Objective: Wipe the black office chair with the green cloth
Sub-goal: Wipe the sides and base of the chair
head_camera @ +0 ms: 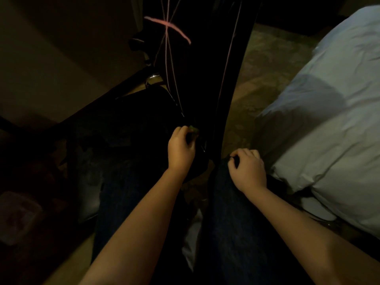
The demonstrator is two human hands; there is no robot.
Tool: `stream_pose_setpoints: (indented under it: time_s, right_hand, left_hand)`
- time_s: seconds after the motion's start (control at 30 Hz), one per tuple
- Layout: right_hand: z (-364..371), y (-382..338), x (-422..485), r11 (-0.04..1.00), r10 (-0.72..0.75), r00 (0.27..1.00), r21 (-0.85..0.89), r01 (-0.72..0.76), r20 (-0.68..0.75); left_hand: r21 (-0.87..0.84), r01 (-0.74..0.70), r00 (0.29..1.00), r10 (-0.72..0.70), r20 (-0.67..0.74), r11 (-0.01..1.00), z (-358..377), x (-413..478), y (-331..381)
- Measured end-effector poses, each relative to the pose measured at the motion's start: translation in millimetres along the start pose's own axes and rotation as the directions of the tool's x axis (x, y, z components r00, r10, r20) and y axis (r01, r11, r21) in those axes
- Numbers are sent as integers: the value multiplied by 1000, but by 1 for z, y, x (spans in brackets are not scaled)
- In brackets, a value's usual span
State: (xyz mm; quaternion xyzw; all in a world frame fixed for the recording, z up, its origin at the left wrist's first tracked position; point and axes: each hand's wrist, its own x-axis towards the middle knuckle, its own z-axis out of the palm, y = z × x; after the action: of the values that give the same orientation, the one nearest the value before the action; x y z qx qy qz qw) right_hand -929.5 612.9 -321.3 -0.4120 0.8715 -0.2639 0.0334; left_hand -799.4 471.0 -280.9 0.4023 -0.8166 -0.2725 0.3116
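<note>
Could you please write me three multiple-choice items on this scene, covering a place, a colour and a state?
1. The pale bedding lies: A left of the chair; B right of it; C on it.
2. The chair's thin lines are: A pink; B yellow; C blue.
3. The left hand: A hangs empty; B holds the green cloth; C lies flat on the bedding.
Answers: 1 B, it fills the right edge; 2 A, they glow pink; 3 B, green shows at its curled fingers.
</note>
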Motion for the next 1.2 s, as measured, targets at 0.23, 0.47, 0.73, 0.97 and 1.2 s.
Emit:
stream_pose_setpoints:
  time_s: [0.23, 0.47, 0.73, 0.97, 1.2]
  right_hand:
    - [-2, 5, 3, 999, 12, 1000, 37, -12, 13]
    - [1, 3, 4, 999, -11, 1000, 41, 10, 10]
    - [-3, -1, 2, 1000, 5, 999, 4, -5, 50]
    - [-7, 0, 1, 1000, 16, 997, 12, -16, 77]
    - [-1, 8, 1, 999, -7, 999, 34, 6, 41]
  left_hand:
    - [-77, 51, 985, -63, -158, 996, 8, 1, 5]
    - [-206, 24, 979, -64, -192, 978, -21, 15, 22]
    - [-200, -257, 949, 208, -235, 945, -80, 71, 71]
    - [-117, -320, 935, 293, -201, 940, -87, 74, 77]
    - [-79, -249, 954, 231, -191, 965, -71, 60, 55]
